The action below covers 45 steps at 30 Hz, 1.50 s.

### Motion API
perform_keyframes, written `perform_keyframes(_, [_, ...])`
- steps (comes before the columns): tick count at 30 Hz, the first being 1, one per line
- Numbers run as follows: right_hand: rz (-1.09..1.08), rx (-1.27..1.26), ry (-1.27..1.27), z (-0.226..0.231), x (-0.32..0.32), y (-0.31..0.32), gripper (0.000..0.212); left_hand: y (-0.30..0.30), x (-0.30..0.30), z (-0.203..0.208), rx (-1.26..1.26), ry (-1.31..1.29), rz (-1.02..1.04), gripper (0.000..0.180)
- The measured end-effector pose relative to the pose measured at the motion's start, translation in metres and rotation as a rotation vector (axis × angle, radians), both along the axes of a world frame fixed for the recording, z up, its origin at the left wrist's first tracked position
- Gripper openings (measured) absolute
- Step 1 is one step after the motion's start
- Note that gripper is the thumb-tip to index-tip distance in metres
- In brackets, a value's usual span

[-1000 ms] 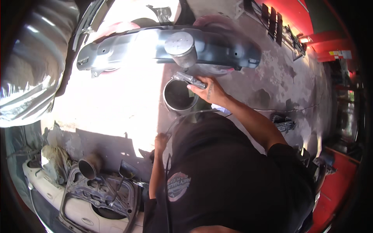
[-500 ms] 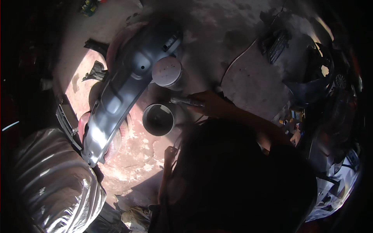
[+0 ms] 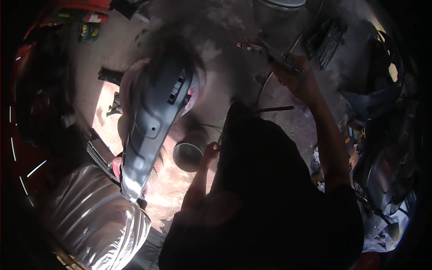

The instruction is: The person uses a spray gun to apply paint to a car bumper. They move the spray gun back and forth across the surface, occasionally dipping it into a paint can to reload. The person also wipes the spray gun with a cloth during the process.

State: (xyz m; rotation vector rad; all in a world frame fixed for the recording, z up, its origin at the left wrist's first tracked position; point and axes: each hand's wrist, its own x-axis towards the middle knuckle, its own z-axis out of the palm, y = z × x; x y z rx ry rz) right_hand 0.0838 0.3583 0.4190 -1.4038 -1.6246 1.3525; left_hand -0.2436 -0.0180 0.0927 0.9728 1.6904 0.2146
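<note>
My right hand (image 3: 299,78) is raised at the upper right, wrapped round the handle of a paint spray gun (image 3: 263,46). The gun's nozzle end points left, and its round, lidded metal cup (image 3: 279,6) is cut off by the picture's top. Left of the gun lies a long grey metal car body panel (image 3: 155,108), some distance from the nozzle. My left hand (image 3: 212,150) is low beside my dark-clothed body, with curled fingers. What it grips, if anything, I cannot make out. Close to it stands an open round bucket (image 3: 189,155).
Round, reddish-dusted supports (image 3: 135,76) lie under the panel. A silver wrinkled cover (image 3: 96,207) fills the lower left. Dark car parts (image 3: 326,45) lie on the floor at right, near a dark curved piece (image 3: 373,101). Bottles (image 3: 88,32) stand at the upper left.
My right hand has carried the spray gun up and right, away from the panel. My left hand appears higher and nearer the bucket. The view has shifted too.
</note>
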Motion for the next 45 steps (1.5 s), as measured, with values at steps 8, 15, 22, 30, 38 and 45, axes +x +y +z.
perform_keyframes(8, [0.196,0.107,-0.167,-0.092,-0.015,0.171,0.024,0.129,0.034,-0.096,0.256,-0.163,0.046,0.02])
perform_keyframes(15, [0.32,-0.199,0.037,-0.274,-0.054,0.289,0.036,0.299,0.031,-0.045,0.063,0.211,0.111,0.021])
perform_keyframes(22, [0.505,-0.025,-0.019,-0.431,-0.08,0.362,0.044,0.433,0.102,-0.051,0.003,0.393,0.504,0.025])
perform_keyframes(30, [0.591,-0.15,0.275,-0.616,-0.131,0.371,0.03,0.431,0.113,-0.152,-0.068,0.641,0.255,0.021])
perform_keyframes(38, [0.449,-0.098,0.467,-0.703,-0.168,0.324,0.032,0.453,0.117,-0.155,-0.19,0.655,0.342,0.022])
perform_keyframes(45, [0.576,-0.067,0.399,-0.663,-0.157,0.338,0.027,0.463,0.113,-0.153,-0.079,0.523,0.334,0.023])
